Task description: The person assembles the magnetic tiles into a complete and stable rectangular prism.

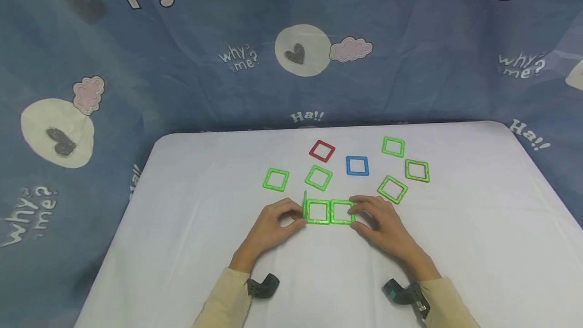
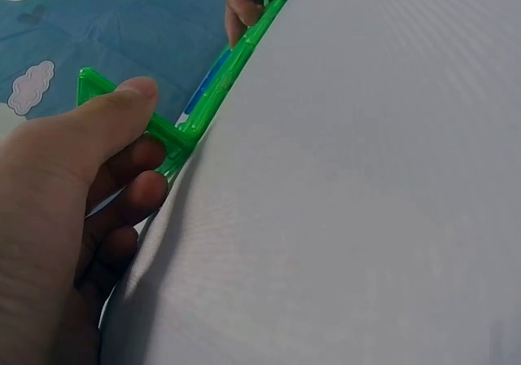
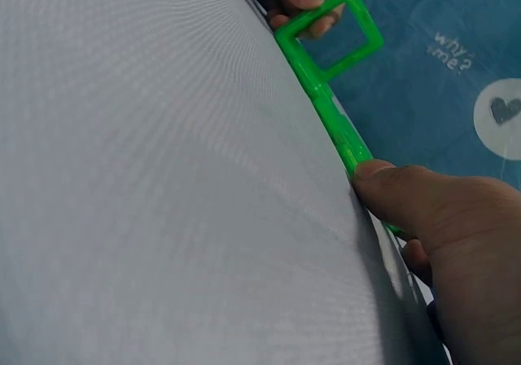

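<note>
Two green square magnetic tiles lie flat edge to edge on the white table: a left one (image 1: 318, 222) and a right one (image 1: 341, 222). A third green tile (image 1: 304, 204) stands upright along the left one's outer edge; its open square frame shows in the right wrist view. Between thumb and fingers, my left hand (image 1: 273, 224) pinches this standing tile. My right hand (image 1: 387, 229) holds the right flat tile by its outer side, thumb at the near corner and fingers at the far part. In the right wrist view that hand hides the tile's end.
Behind the hands lie several loose tiles: a red one (image 1: 314, 155), a blue one (image 1: 357, 173) and several green ones, such as one at the left (image 1: 265, 178) and one near the right fingers (image 1: 386, 195). A patterned blue cloth (image 1: 205, 90) hangs beyond the table's far edge.
</note>
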### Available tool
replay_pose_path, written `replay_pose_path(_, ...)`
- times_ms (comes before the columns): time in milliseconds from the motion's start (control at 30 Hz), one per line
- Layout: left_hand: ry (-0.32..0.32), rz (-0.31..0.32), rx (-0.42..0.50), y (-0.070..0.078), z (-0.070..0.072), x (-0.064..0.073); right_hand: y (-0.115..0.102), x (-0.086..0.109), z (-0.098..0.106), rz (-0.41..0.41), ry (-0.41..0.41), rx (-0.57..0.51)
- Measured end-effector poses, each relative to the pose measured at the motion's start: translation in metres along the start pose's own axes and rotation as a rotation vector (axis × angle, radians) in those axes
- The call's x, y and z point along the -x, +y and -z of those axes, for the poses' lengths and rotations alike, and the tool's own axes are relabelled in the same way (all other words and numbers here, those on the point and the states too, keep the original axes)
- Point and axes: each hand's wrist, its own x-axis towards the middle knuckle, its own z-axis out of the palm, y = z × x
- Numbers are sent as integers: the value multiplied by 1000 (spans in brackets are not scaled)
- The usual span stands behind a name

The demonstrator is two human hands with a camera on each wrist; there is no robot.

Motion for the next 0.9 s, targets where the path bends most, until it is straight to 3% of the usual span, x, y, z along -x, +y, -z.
replay_pose_path(600,5,16,-16,0,3,4,0,0,-4,35,17,-22)
replay_pose_path(767,5,18,-16,0,1,4,0,2,-1,11,19,-64)
replay_pose_path(900,1,19,-16,0,1,4,2,2,2,-10,67,-82)
